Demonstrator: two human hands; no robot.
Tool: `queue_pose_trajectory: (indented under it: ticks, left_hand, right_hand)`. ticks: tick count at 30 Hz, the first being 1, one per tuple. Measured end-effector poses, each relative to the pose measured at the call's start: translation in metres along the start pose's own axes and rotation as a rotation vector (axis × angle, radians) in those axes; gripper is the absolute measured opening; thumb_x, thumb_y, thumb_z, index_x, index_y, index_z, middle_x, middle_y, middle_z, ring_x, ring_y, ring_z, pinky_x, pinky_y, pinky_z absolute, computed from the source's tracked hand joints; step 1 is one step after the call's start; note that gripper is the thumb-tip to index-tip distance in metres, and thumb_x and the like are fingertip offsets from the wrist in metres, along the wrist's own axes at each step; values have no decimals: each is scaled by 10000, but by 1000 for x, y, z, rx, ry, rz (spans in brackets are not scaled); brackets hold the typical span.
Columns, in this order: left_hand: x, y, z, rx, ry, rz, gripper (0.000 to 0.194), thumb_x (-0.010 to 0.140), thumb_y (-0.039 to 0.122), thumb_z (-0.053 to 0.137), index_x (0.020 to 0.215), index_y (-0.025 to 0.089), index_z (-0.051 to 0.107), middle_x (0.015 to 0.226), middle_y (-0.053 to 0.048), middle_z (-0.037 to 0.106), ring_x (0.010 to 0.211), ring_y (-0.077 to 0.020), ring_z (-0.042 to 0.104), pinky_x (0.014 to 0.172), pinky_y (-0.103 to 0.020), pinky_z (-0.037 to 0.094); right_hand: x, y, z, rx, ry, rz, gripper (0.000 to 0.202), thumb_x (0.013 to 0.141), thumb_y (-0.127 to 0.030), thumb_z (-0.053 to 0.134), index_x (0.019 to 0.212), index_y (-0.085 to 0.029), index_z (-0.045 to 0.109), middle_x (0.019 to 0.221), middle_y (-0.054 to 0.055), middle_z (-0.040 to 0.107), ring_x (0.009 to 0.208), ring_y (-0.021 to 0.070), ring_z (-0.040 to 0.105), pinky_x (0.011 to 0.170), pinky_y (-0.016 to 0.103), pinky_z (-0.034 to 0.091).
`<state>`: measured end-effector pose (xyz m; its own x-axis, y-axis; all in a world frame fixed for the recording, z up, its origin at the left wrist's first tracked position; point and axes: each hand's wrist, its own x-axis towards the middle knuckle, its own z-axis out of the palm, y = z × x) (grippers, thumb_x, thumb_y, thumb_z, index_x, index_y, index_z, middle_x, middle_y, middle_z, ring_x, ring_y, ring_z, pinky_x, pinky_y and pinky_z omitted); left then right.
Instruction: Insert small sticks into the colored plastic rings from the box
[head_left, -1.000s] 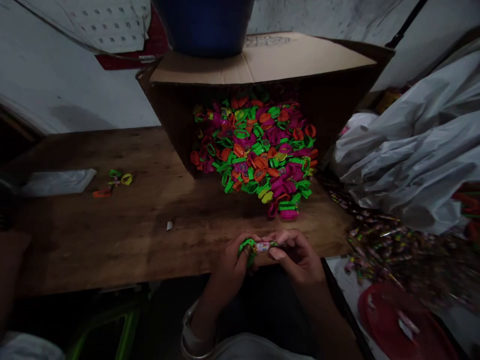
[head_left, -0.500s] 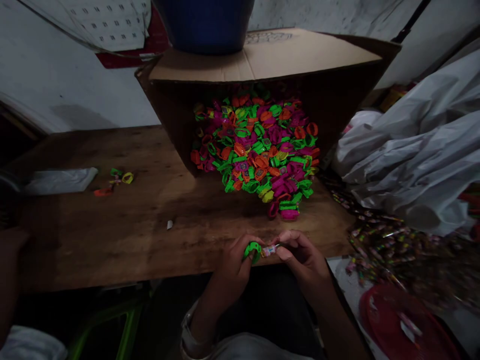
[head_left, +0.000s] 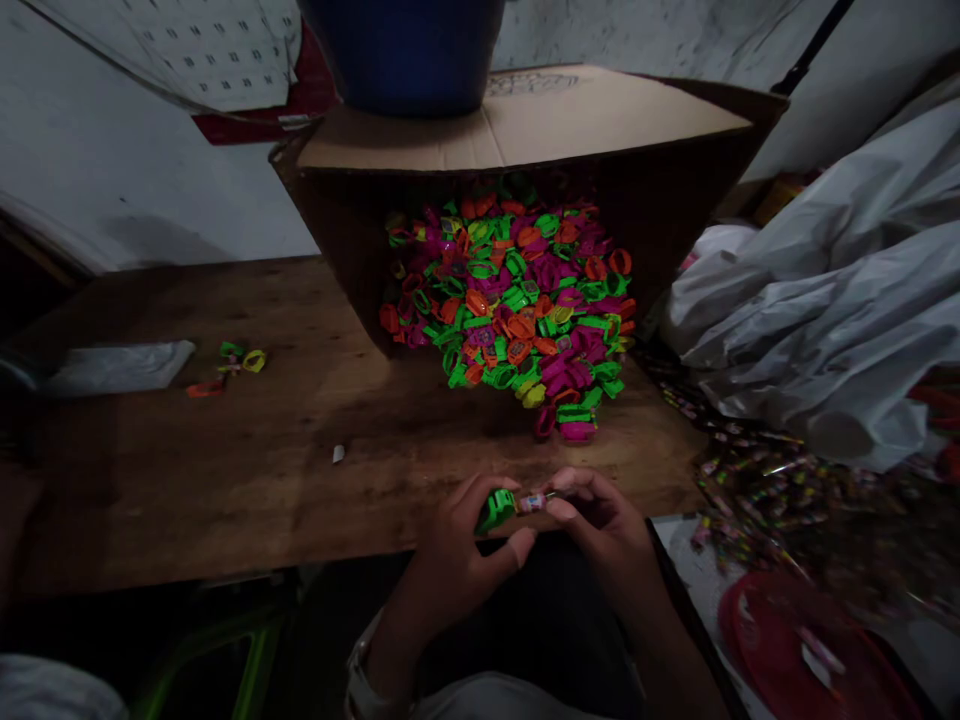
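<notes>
Near the table's front edge, my left hand (head_left: pixel 461 545) holds a green toy watch (head_left: pixel 496 510) against its fingers, with the thumb swung away below. My right hand (head_left: pixel 600 520) pinches the clear end of a small printed wrapper packet (head_left: pixel 533 503) between thumb and fingertips. The packet's other end meets the watch; whether the two are joined I cannot tell. Just beyond my hands, a heap of toy watches (head_left: pixel 517 300) in green, orange, pink and yellow spills from a cardboard box (head_left: pixel 615 115) lying on its side.
A blue bucket (head_left: pixel 405 50) stands on the box. To the left on the wooden table (head_left: pixel 300 480) lie a few loose toy watches (head_left: pixel 253 361) and a clear plastic packet (head_left: pixel 120 366). Many wrapped packets (head_left: pixel 825 500), white sacks (head_left: pixel 817 300) and a red lid (head_left: pixel 802 650) are at right. A person's sleeve (head_left: pixel 60 688) shows at lower left.
My left thumb has moved off the green toy watch, down and to the right, and the watch has turned and shifted slightly left. My right hand keeps its pinch on the packet.
</notes>
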<state>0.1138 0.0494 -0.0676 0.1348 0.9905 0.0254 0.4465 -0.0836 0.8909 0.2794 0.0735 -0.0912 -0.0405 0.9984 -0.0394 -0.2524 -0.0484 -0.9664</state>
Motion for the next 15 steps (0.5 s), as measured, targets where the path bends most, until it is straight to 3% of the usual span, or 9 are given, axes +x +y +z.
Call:
queue_pose_trajectory:
  ticks: [4,10,13,15]
  left_hand:
    - [1,-7,0,-69,60,-37,163,803,286,641,940,198,653,938,-38,684,895,-196,625,759,-272,462]
    - [-3,-10,5,-142,110,-30,154,799,329,639,862,195,680,856,-31,700,821,-189,628,716,-264,443]
    - [-1,-19,16,-200,156,-101,150,773,325,647,814,186,685,807,-24,697,784,-182,615,711,-264,440]
    - [4,-29,17,-309,122,-188,174,730,338,695,772,169,686,721,-18,682,696,-165,597,643,-248,439]
  right_hand:
    - [-5,2,5,-22,22,-11,160,705,-297,780,788,-209,674,754,6,695,720,157,664,673,229,527]
    - [-13,5,14,-60,56,-114,67,734,-213,720,784,-225,675,726,-17,697,683,132,671,632,193,531]
    - [-11,14,17,-133,118,-152,76,735,-208,705,802,-232,679,752,-20,706,702,123,676,651,184,529]
    - [-7,22,17,-141,111,-107,150,735,-228,707,881,-237,678,787,-10,721,734,134,689,672,200,538]
